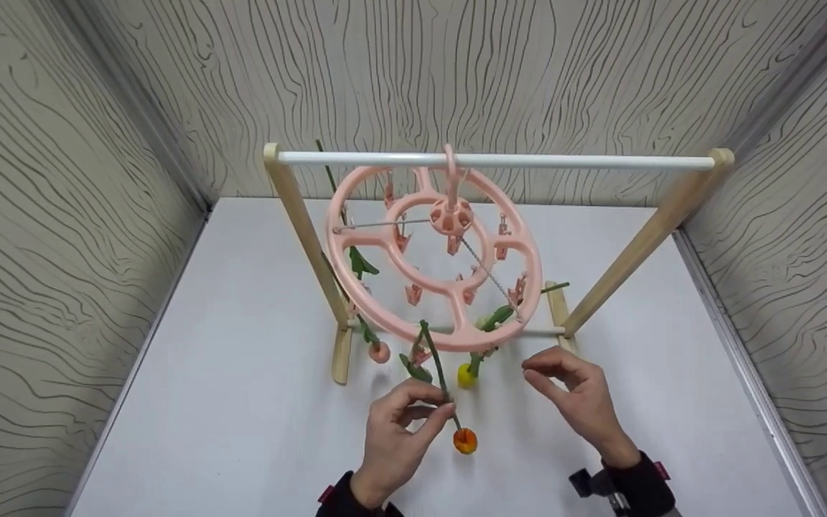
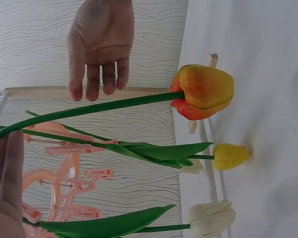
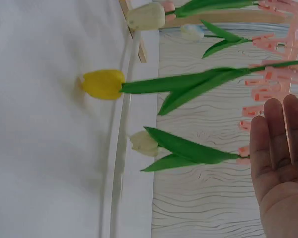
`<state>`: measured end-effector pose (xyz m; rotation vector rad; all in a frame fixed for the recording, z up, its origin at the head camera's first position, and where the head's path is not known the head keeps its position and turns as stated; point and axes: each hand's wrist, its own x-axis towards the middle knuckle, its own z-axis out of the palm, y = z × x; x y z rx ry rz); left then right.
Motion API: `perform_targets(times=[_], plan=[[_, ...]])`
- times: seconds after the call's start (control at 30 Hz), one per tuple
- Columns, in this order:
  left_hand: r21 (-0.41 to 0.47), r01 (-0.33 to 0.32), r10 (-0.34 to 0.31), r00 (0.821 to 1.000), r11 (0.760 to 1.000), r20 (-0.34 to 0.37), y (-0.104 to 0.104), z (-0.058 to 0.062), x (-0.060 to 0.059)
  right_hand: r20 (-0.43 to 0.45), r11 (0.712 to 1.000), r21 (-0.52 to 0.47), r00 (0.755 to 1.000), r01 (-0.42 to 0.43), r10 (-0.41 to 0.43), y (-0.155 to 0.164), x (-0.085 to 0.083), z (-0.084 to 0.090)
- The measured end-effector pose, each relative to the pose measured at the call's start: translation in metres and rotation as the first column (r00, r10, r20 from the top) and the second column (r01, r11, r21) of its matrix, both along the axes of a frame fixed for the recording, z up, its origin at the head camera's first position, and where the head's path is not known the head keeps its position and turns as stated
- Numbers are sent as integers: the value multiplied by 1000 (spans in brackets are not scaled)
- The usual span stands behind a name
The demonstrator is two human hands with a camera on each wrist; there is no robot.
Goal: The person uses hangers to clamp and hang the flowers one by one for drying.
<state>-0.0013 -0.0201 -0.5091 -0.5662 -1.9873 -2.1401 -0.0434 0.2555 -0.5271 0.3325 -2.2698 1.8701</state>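
My left hand (image 1: 403,434) pinches the green stem of an orange-yellow tulip (image 1: 465,441) between thumb and fingers; its bloom hangs downward below the hand. In the left wrist view that tulip (image 2: 203,92) shows large, its stem running to my fingers. A pink round clip hanger (image 1: 489,340) hangs just beyond the hands. My right hand (image 1: 578,395) is raised to the right of the hanger, holding nothing, its fingers relaxed. Close by, a yellow tulip (image 3: 104,84) hangs bloom down from the hanger. White tulips (image 3: 146,16) hang around it in the right wrist view.
A white bar (image 1: 571,162) on wooden posts (image 1: 309,237) carries the hanger by its hook. Several pink clips (image 1: 413,293) dangle from the rings. A pale pink tulip (image 1: 379,352) hangs at the left. Patterned panels (image 1: 40,237) surround the white table (image 1: 241,431).
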Motion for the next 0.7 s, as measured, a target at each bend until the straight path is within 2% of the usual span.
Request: perform_targets(times=[0.17,0.47,0.57,0.7], plan=[[-11,-2,2,1000,1000,-16,0,0,-1,-101,999,-44,995,4,-8,19,-26,-3],[-11,-20,19,998,1000,-56,0,-2,-2,-74,997,-69,996,38,-44,34,-71,2],[-13,-25,24,997,1000,-68,0,-2,-2,-62,998,-33,996,57,-59,35,-85,5],[-15,-28,27,998,999,-59,-1,-2,-2,-54,991,87,994,103,-99,36,-99,10]])
